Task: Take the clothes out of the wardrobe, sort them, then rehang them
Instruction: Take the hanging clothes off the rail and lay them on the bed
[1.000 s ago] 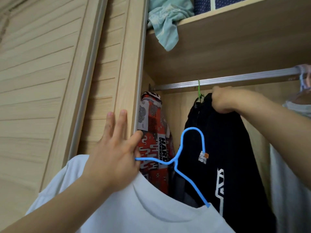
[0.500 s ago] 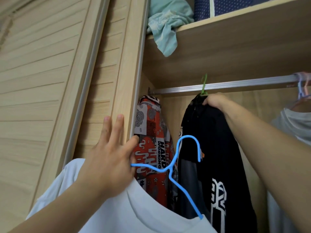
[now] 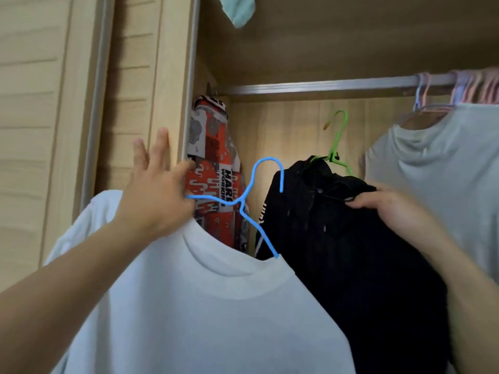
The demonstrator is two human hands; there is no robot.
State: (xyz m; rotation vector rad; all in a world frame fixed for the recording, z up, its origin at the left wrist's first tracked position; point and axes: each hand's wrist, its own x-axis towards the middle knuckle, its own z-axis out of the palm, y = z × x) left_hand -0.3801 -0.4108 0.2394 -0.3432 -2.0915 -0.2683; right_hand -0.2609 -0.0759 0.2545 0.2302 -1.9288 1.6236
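Fingers (image 3: 363,202) of the right hand (image 3: 388,209) were clamped on the black garment (image 3: 337,252), held below the rail (image 3: 318,86). The left hand (image 3: 156,195) gripped the blue hanger (image 3: 243,203); its grip was hidden.

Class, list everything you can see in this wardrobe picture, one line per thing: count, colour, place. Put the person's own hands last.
white T-shirt: one, white, lower left foreground, on the blue hanger.
blue hanger: one, blue, centre, off the rail.
black garment: one, black, centre right, on the green hanger.
green hanger: one, green, below the rail, unhooked.
patterned shirt: one, red, grey and white, far left inside the wardrobe.
pale T-shirt: one, pale grey, hanging at right.
rail: one, silver, across the top.
pastel hangers: several, pink and lilac, right end of rail.
teal cloth: one, teal, top edge.
sliding door: one, light wood, left.
left hand: one, holding the blue hanger.
right hand: one, gripping the black garment.
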